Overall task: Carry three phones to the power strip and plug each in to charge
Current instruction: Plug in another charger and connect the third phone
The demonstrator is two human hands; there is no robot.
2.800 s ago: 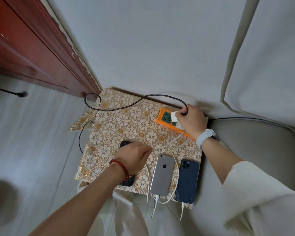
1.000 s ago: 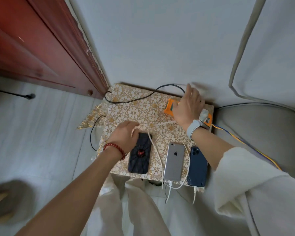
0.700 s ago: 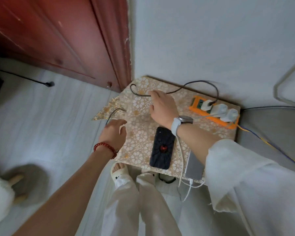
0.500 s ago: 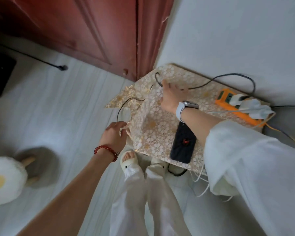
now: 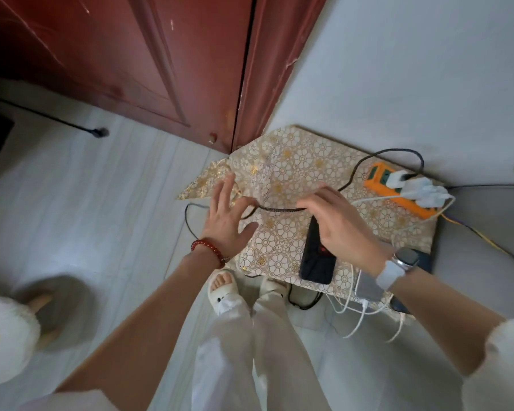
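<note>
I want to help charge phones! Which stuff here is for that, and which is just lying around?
For charging:
black phone
silver phone
orange power strip
white chargers
black cable, pinched by right hand

Just lying around:
flowered cloth
red door
egg cushion

Right wrist (image 5: 395,271) hides most of silver phone (image 5: 368,289) and blue phone (image 5: 425,259)

A single wide-angle view looks steeply down from the person's head, close above the left hand (image 5: 223,215) and right hand (image 5: 343,229). It faces forward toward the wall corner, with the patterned surface (image 5: 291,173) right of centre and the red door (image 5: 149,54) upper left. The person's own legs and the floor (image 5: 86,203) fill the lower frame.
</note>
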